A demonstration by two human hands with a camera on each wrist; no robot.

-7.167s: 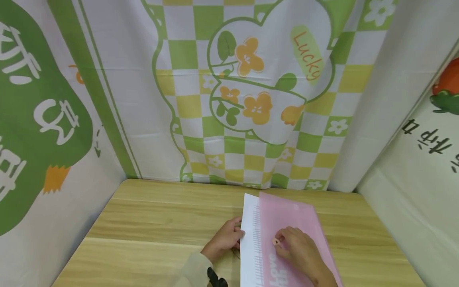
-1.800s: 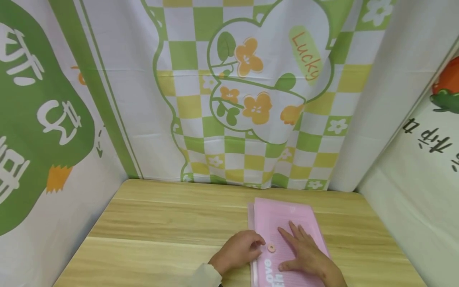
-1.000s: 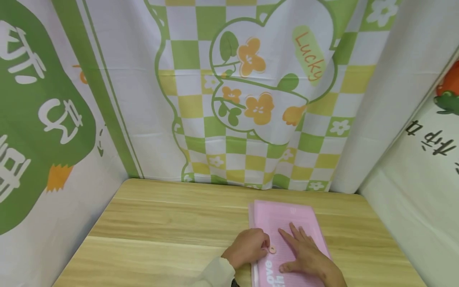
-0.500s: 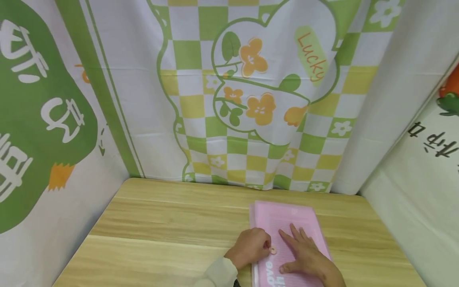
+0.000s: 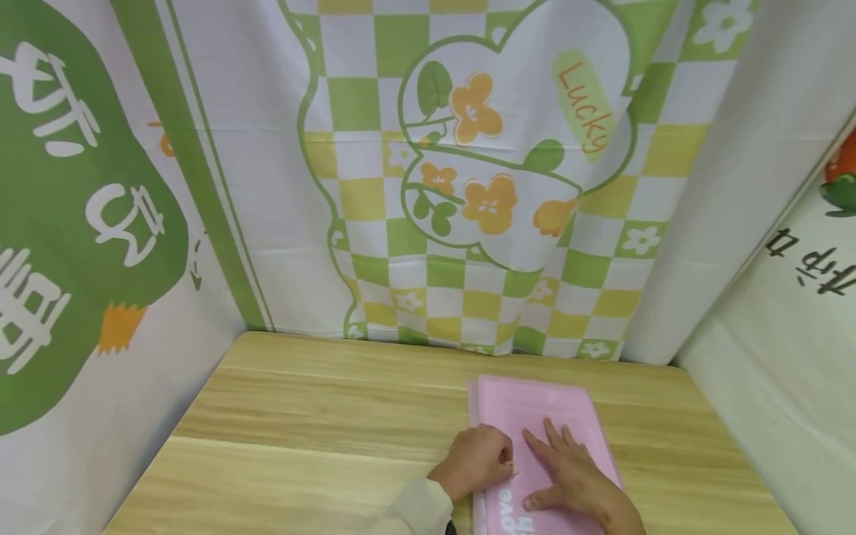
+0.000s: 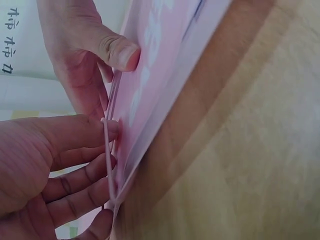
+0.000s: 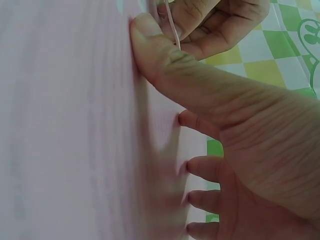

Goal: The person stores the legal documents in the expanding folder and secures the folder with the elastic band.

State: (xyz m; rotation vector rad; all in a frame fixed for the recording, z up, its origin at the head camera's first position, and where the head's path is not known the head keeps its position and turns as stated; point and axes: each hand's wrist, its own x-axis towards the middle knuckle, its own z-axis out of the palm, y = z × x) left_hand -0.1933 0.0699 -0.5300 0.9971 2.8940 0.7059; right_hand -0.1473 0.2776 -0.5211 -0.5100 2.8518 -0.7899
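Note:
A pink translucent file folder (image 5: 535, 405) with white lettering and ruled sheets showing through lies on the wooden table. My left hand (image 5: 473, 459) curls over its left part and pinches a thin pink elastic cord (image 6: 108, 165), which stretches taut from the folder's edge in the left wrist view. At those fingertips, the folder's small round pale button (image 5: 514, 469) is mostly hidden by the hand. My right hand (image 5: 568, 475) presses on the cover with fingers spread; the right wrist view shows its thumb (image 7: 150, 42) and fingertips against the surface.
The wooden table (image 5: 321, 401) extends left and right of the folder. A checked curtain (image 5: 461, 297) with flowers and the word Lucky hangs along its back edge. Printed cloths enclose the left and right sides.
The cover was brought over the white sheets, and the right hand went from fingering the button to lying spread. The left hand moved rightward to the button, lately with the cord.

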